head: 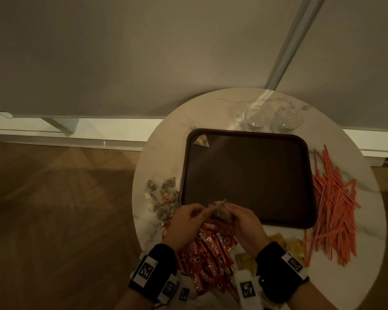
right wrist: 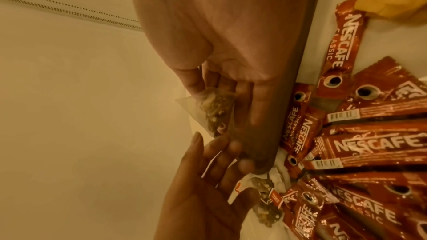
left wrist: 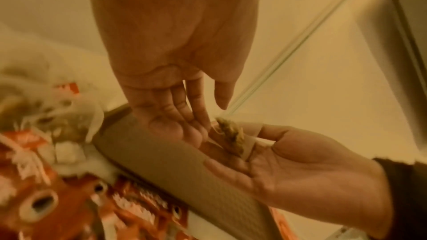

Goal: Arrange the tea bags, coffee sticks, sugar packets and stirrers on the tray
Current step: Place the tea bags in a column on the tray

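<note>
A clear pyramid tea bag [head: 220,212] with brown leaves hangs just over the front edge of the dark brown tray [head: 244,175]. My right hand [head: 231,211] pinches the tea bag [right wrist: 212,110] between thumb and fingers. My left hand [head: 202,211] reaches in from the left. Its fingers [left wrist: 198,116] are nearly straight and their tips touch the tea bag [left wrist: 231,134], thumb apart. One tea bag [head: 201,140] lies in the tray's far left corner. Loose tea bags [head: 162,196] are heaped left of the tray. Red coffee sticks [head: 206,253] lie under my wrists.
Yellow sugar packets [head: 278,242] lie at the front right. Several orange stirrers [head: 332,209] are scattered right of the tray. Two empty glasses [head: 255,118] [head: 288,119] stand behind it. The round marble table [head: 164,153] ends close to the piles, over a wooden floor.
</note>
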A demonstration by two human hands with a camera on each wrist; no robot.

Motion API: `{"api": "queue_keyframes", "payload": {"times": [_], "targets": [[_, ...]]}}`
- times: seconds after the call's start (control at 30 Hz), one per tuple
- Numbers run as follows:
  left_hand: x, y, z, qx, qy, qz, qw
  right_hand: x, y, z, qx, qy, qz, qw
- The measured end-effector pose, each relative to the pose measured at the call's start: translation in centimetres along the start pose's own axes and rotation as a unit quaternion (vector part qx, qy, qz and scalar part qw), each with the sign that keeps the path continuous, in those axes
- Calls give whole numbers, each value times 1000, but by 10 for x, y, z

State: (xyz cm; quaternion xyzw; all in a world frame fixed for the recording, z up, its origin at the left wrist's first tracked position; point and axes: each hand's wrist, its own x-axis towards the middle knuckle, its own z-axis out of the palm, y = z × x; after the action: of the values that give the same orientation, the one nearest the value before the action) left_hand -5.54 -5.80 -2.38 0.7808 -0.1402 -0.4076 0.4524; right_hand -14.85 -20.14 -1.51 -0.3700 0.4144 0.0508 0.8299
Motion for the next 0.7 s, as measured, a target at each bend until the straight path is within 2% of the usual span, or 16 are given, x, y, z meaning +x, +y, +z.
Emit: {"api": "queue_keyframes", "payload": {"times": [0.17, 0.33, 0.5, 0.7], "targets": [[0, 5, 13, -159, -42, -63, 984, -3, 3, -3, -21, -4, -29, 999], [3, 9, 21, -220, -33, -64, 973, -1, 10, -10, -83, -3, -42, 996], [17, 8, 23, -215, 9, -47, 975, 7, 6, -19, -108, 15, -49, 993], [52, 9, 21, -165, 18, -39, 985, 38, -16, -32, -192, 27, -49, 980]]}}
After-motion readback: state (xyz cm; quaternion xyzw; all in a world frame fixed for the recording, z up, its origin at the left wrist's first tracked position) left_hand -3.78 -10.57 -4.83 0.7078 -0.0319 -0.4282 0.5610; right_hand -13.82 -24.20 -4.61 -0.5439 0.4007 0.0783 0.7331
